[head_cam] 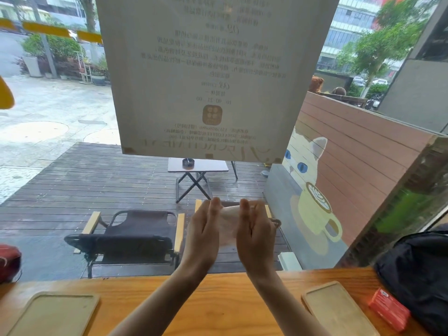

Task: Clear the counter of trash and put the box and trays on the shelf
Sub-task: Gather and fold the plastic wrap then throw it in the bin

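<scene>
A coffee shop, seen from the window seat — a long wooden counter [218, 299] runs against the glass, a wooden serving tray [52, 314] near its left end and another [339, 309] toward the right. On the pane, a poster [213, 76] with opening hours reads backwards, and a painted cat [304, 157] peers over a latte cup [317, 204]. Outside — a wooden deck [72, 190], a folding chair [131, 235], a small table [197, 166] with an ashtray [188, 163].

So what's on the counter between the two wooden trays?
Nothing lies on it: bare counter between the left tray and right tray, with only the person's forearms crossing above it in the head view.
</scene>
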